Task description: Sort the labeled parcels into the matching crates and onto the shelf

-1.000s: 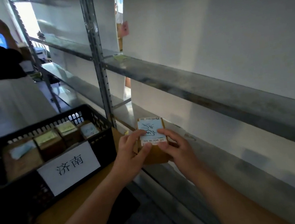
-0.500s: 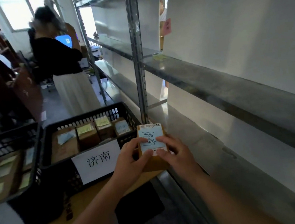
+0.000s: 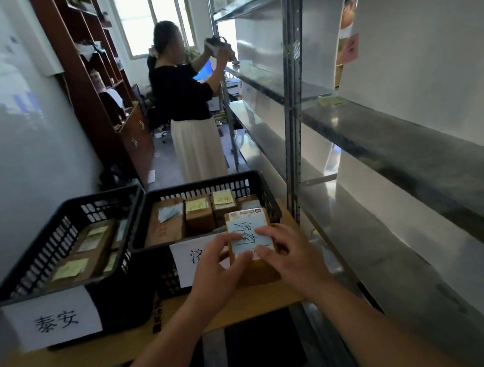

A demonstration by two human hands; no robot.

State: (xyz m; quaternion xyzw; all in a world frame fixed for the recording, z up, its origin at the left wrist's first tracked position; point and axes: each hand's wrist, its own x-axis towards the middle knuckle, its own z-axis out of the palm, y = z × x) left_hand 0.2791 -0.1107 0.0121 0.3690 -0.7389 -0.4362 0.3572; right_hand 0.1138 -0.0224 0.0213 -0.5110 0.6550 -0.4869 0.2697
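I hold a small brown parcel (image 3: 250,237) with a pale blue handwritten label in both hands, in front of the right black crate (image 3: 267,198). My left hand (image 3: 220,265) grips its left side, thumb on the label. My right hand (image 3: 292,256) grips its right side, thumb on the label's lower edge. The right crate holds several labeled brown parcels (image 3: 199,216); its white sign (image 3: 189,260) is partly hidden by my left hand. The left black crate (image 3: 58,236), signed 泰安 (image 3: 56,320), also holds several parcels. The metal shelf (image 3: 396,134) runs along the right.
Both crates stand on a brown cardboard-topped surface (image 3: 264,299). A person (image 3: 188,104) in a black top and white skirt stands in the aisle behind the crates, arms raised at the shelf. A dark wooden cabinet (image 3: 101,87) lines the left wall. A shelf upright (image 3: 291,101) rises beside the right crate.
My view has swung left from the shelf to the crates, bringing the left crate into sight. Both hands have carried the parcel left, from by the shelf to in front of the right crate.
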